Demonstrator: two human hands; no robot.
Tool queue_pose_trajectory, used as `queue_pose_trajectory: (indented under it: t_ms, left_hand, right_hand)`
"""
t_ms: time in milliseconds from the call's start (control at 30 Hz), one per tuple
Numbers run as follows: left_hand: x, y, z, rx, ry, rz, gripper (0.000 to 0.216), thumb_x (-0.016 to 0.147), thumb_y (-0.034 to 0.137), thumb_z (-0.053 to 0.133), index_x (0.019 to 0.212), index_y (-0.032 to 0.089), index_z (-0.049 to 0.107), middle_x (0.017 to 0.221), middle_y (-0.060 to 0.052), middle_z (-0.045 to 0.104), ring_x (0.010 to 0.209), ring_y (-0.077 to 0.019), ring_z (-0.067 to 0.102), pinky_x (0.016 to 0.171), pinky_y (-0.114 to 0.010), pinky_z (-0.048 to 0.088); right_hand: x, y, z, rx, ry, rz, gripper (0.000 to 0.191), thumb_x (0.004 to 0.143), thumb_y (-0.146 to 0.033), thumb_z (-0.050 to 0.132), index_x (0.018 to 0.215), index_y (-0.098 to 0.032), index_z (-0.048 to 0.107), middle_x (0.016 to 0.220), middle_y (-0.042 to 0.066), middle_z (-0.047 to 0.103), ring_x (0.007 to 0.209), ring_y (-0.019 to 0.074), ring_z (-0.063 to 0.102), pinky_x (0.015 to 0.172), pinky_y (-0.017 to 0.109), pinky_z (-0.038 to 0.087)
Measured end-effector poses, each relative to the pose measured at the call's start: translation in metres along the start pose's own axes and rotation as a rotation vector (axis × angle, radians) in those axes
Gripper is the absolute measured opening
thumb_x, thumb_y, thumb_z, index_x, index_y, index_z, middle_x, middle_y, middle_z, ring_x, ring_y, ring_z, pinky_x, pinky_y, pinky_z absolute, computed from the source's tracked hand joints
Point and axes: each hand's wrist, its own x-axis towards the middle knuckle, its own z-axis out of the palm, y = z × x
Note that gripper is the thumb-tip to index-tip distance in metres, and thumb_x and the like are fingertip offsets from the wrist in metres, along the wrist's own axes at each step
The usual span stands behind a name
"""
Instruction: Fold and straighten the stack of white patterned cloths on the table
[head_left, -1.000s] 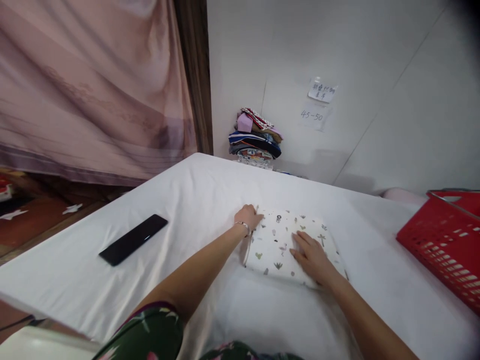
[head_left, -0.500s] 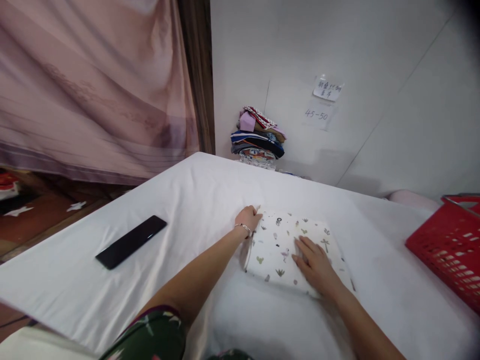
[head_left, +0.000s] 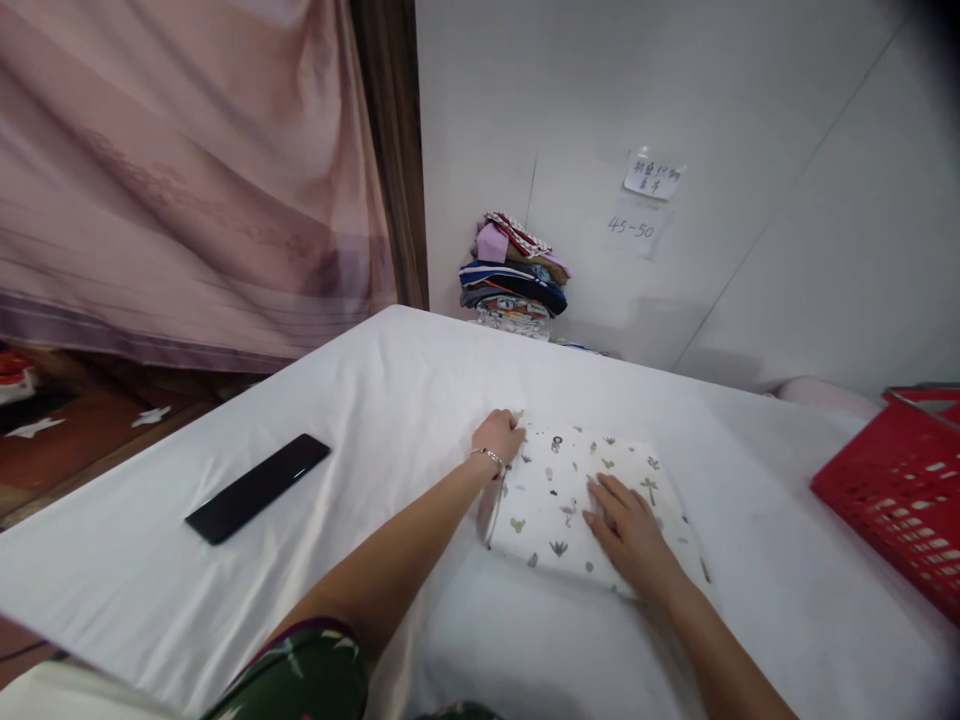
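Observation:
A folded white cloth [head_left: 559, 500] printed with small plants, a palm and a flamingo lies flat on the white-covered table [head_left: 420, 390]. At its far left corner, my left hand [head_left: 498, 436] has its fingers curled closed on the cloth's edge; a bracelet circles that wrist. My right hand [head_left: 630, 532] rests on top of the cloth, right of its middle, with the fingers stretched out and a little apart. The cloth's near right part is partly hidden under my right hand and wrist.
A black phone-like slab [head_left: 259, 488] lies on the table at left. At right stands a red plastic basket [head_left: 892, 490]. Folded fabrics [head_left: 514, 280] are piled against the wall beyond the table. A pink curtain [head_left: 187, 180] hangs at left, and handwritten papers [head_left: 651, 178] are on the wall.
Almost nothing differs. Both hands stay in place on the cloth; the view has shifted very slightly.

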Motion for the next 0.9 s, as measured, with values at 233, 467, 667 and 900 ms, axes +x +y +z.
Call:
queue_pose_trajectory:
  t_ms: [233,467,667,900]
  left_hand:
    - [0.006,-0.01,0.002,-0.109,-0.081,-0.149,0.012,0.071,0.031,0.055,0.071,0.019,0.055,0.082,-0.003,0.062,0.078,-0.0168,0.058,0.065,-0.025,0.041]
    - [0.013,-0.02,0.005,-0.224,-0.155,-0.228,0.023,0.069,0.04,0.057,0.074,0.018,0.059,0.071,-0.003,0.065,0.064,-0.0147,0.059,0.052,-0.022,0.038]
    - [0.016,-0.016,0.0,-0.229,-0.184,-0.219,0.029,0.064,0.046,0.06,0.064,0.018,0.056,0.07,-0.003,0.063,0.067,-0.0162,0.058,0.052,-0.023,0.037]
    - [0.001,-0.015,-0.023,-0.289,-0.295,-0.164,0.041,0.061,0.059,0.058,0.06,0.018,0.053,0.059,-0.002,0.056,0.063,-0.0159,0.054,0.053,-0.023,0.037]
  right_hand:
    - [-0.001,-0.003,-0.002,0.026,0.026,0.0,0.047,0.085,-0.044,0.034,0.124,-0.021,0.047,0.136,0.006,0.038,0.127,0.0226,0.029,0.105,0.045,0.018]
    - [-0.001,0.002,0.004,0.021,0.051,-0.015,0.044,0.085,-0.042,0.036,0.121,-0.021,0.05,0.134,0.007,0.041,0.126,0.0231,0.031,0.104,0.045,0.021]
    - [-0.001,-0.001,0.003,-0.004,0.054,-0.018,0.044,0.086,-0.042,0.034,0.119,-0.02,0.051,0.133,0.008,0.041,0.125,0.023,0.033,0.103,0.045,0.021]
    - [-0.001,0.0,0.003,-0.027,0.076,-0.058,0.042,0.086,-0.041,0.035,0.12,-0.021,0.051,0.132,0.008,0.042,0.124,0.0234,0.034,0.102,0.044,0.023]
